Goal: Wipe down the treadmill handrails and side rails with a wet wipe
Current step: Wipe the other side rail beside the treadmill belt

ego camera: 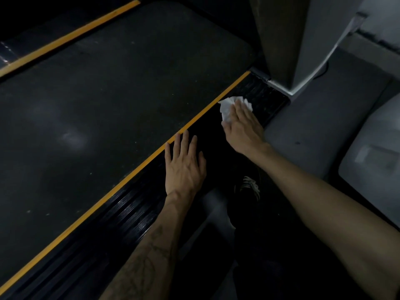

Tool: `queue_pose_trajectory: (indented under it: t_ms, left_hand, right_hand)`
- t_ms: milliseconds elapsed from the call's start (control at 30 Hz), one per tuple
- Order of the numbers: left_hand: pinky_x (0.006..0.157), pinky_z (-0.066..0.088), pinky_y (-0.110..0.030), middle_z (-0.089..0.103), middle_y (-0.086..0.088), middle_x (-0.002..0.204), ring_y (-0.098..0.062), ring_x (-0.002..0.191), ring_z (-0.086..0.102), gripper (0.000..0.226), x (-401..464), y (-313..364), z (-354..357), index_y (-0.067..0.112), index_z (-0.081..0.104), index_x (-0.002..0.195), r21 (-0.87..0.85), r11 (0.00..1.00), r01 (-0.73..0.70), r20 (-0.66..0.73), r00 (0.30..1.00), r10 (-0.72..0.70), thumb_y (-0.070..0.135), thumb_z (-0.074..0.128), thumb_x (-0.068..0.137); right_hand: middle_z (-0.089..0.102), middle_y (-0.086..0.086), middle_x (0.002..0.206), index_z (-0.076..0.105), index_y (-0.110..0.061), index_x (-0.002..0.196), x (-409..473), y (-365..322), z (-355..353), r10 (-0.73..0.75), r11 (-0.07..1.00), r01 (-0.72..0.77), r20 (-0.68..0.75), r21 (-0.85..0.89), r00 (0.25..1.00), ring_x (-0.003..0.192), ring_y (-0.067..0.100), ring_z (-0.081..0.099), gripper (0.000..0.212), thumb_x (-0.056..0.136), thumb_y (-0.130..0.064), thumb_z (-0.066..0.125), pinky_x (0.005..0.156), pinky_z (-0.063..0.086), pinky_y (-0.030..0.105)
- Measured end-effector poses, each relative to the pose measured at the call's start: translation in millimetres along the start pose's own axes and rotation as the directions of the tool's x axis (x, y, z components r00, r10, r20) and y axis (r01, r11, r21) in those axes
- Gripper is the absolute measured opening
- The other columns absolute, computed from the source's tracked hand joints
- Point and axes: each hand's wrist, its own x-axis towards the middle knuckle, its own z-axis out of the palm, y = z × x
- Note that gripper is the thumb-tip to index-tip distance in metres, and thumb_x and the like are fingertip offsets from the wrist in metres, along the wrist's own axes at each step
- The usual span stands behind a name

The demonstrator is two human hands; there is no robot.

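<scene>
The treadmill's black ribbed side rail [129, 208] runs diagonally from lower left to upper right, edged by a yellow stripe [201, 113] beside the dark belt [108, 94]. My right hand [243, 126] presses a crumpled white wet wipe [227, 109] flat onto the rail near its far end, fingers spread over it. My left hand [184, 163] rests palm down on the same rail, closer to me, fingers apart and holding nothing.
A grey upright post [303, 44] rises from the rail's far end. Grey floor [313, 126] lies to the right, with a pale machine base [372, 161] at the right edge. My dark shoe [249, 187] stands beside the rail. A second yellow stripe [69, 37] marks the belt's far side.
</scene>
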Motion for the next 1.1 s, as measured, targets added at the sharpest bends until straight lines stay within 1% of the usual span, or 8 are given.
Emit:
queue_pose_trajectory:
  t_ms: [233, 300, 433, 633, 767, 867, 1000, 1100]
  left_hand:
    - [0.128, 0.004, -0.052, 0.018, -0.008, 0.170, -0.024, 0.159, 0.003, 0.066, -0.1, 1.3, 0.0, 0.015, 0.034, 0.158, 0.004, 1.000, -0.020, -0.009, 1.000, 0.020, 0.048, 0.017, 0.103]
    - [0.128, 0.002, -0.051, 0.017, -0.007, 0.170, -0.024, 0.159, 0.003, 0.066, -0.8, 1.3, -0.5, 0.016, 0.033, 0.159, 0.011, 0.999, -0.037, 0.005, 0.999, 0.036, 0.048, 0.017, 0.104]
    - [0.129, -0.001, -0.048, 0.016, -0.005, 0.171, -0.022, 0.159, 0.001, 0.065, -0.5, 2.5, -2.2, 0.018, 0.031, 0.160, 0.003, 0.999, -0.036, 0.009, 0.999, 0.036, 0.047, 0.017, 0.104]
    - [0.129, -0.003, -0.047, 0.015, -0.005, 0.171, -0.022, 0.159, 0.002, 0.065, 0.0, 2.0, -0.9, 0.018, 0.031, 0.160, 0.006, 1.000, -0.030, 0.003, 1.000, 0.030, 0.047, 0.016, 0.104]
    - [0.129, -0.002, -0.048, 0.015, -0.005, 0.171, -0.022, 0.159, 0.001, 0.063, -0.1, 3.2, -0.7, 0.019, 0.031, 0.160, 0.007, 1.000, -0.029, 0.011, 1.000, 0.029, 0.047, 0.018, 0.105]
    - [0.129, -0.002, -0.048, 0.016, -0.006, 0.171, -0.022, 0.159, 0.003, 0.063, -0.1, 2.7, -1.3, 0.018, 0.032, 0.159, 0.009, 0.999, -0.032, 0.004, 0.999, 0.032, 0.046, 0.019, 0.105]
    - [0.129, -0.001, -0.049, 0.017, -0.007, 0.170, -0.023, 0.159, 0.003, 0.063, 0.6, 1.8, 0.0, 0.017, 0.032, 0.159, 0.007, 0.999, -0.040, -0.002, 0.999, 0.041, 0.046, 0.019, 0.105]
    - [0.128, 0.001, -0.050, 0.018, -0.008, 0.170, -0.024, 0.159, 0.004, 0.064, 0.0, 1.1, 0.9, 0.016, 0.033, 0.159, 0.009, 0.999, -0.045, -0.007, 0.999, 0.045, 0.047, 0.018, 0.105]
  right_hand:
    - [0.014, 0.021, 0.168, 0.024, 0.004, 0.157, -43.2, -11.7, 12.1, -0.119, 0.993, 0.119, -0.060, -0.004, 0.991, 0.158, 0.030, 0.010, 0.070, 0.107, -0.045, 0.020, 0.126, 0.006, 0.039]
    - [0.009, 0.020, 0.169, 0.017, 0.004, 0.159, -24.7, -5.2, 6.2, -0.072, 0.997, 0.071, -0.029, -0.013, 0.997, 0.158, 0.028, 0.004, 0.066, 0.110, -0.040, 0.025, 0.127, 0.001, 0.037]
    - [0.002, 0.019, 0.170, 0.011, 0.002, 0.160, 2.2, 5.0, -2.9, 0.020, 1.000, -0.020, 0.004, 0.003, 1.000, 0.158, 0.026, -0.002, 0.064, 0.111, -0.037, 0.022, 0.128, -0.003, 0.037]
    - [0.022, 0.024, 0.165, 0.030, 0.006, 0.155, -36.4, -0.5, 15.2, -0.107, 0.994, 0.109, -0.099, 0.014, 0.989, 0.156, 0.032, 0.017, 0.075, 0.103, -0.044, 0.010, 0.128, 0.014, 0.044]
    - [0.006, 0.019, 0.170, 0.016, 0.002, 0.159, -6.2, 8.2, 2.2, -0.013, 1.000, 0.013, -0.024, 0.002, 1.000, 0.158, 0.026, 0.001, 0.063, 0.111, -0.038, 0.018, 0.129, 0.002, 0.038]
    - [0.004, 0.020, 0.169, 0.013, 0.003, 0.159, -8.7, 3.3, 5.8, 0.003, 1.000, -0.003, -0.047, -0.007, 0.999, 0.158, 0.027, -0.001, 0.064, 0.111, -0.038, 0.021, 0.128, 0.000, 0.039]
    - [0.015, 0.022, 0.167, 0.025, 0.004, 0.157, -43.6, -2.6, 14.9, -0.098, 0.995, 0.100, -0.100, 0.015, 0.990, 0.158, 0.030, 0.009, 0.073, 0.104, -0.044, 0.009, 0.129, 0.007, 0.042]
    - [0.023, 0.025, 0.164, 0.032, 0.007, 0.154, -41.1, 2.2, 12.6, -0.116, 0.993, 0.118, -0.101, 0.012, 0.988, 0.156, 0.033, 0.018, 0.076, 0.102, -0.045, 0.010, 0.128, 0.014, 0.045]
